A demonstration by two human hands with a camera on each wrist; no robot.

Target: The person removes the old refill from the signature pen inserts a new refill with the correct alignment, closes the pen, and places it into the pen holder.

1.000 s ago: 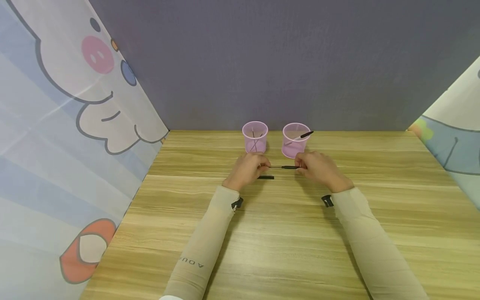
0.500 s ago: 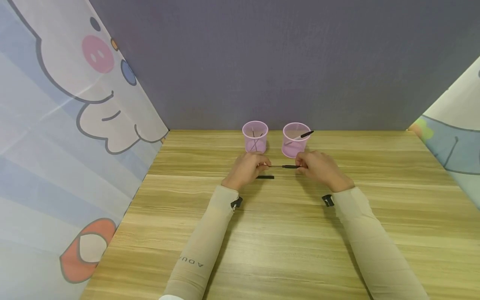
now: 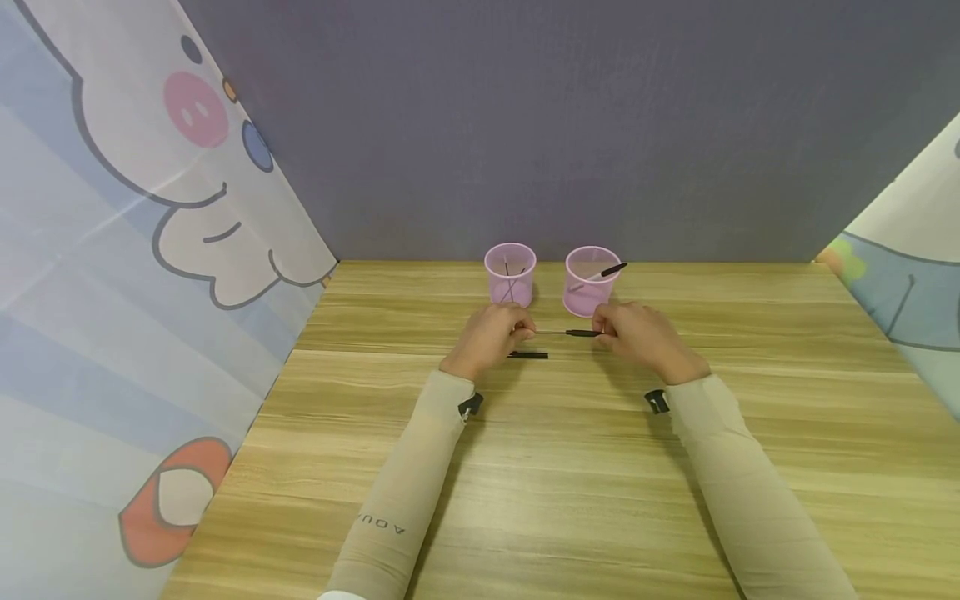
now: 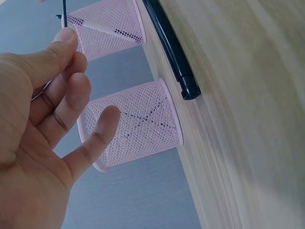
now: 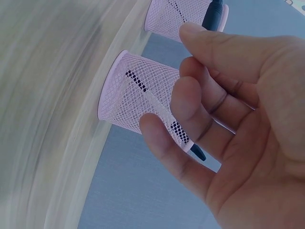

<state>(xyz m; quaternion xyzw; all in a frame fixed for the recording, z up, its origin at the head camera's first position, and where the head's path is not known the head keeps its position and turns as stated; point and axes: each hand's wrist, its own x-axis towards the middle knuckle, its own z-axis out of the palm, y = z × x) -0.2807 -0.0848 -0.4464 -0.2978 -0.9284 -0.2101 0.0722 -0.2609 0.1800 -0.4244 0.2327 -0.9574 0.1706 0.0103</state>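
Observation:
My left hand (image 3: 490,335) pinches one end of a thin dark pen refill (image 3: 551,332) between thumb and index finger, its other fingers loosely bent. The refill runs level into a black pen barrel section (image 3: 583,333). My right hand (image 3: 639,333) pinches that section with thumb and index finger; in the right wrist view its dark end (image 5: 213,16) shows beyond the thumb. Below the left hand a glossy black pen part (image 3: 529,355) lies on the table, partly covered by the hand; the left wrist view shows its stepped end.
Two pink mesh cups stand behind the hands. The left cup (image 3: 495,289) holds thin crossed sticks. In the right cup (image 3: 588,305) leans a pen (image 3: 613,269) with a black end above the rim. A grey panel (image 3: 570,133) closes off the wooden table (image 3: 555,500) at the back.
My left hand has shifted slightly left, and a little more of the thin refill shows between the hands. The right hand has barely moved.

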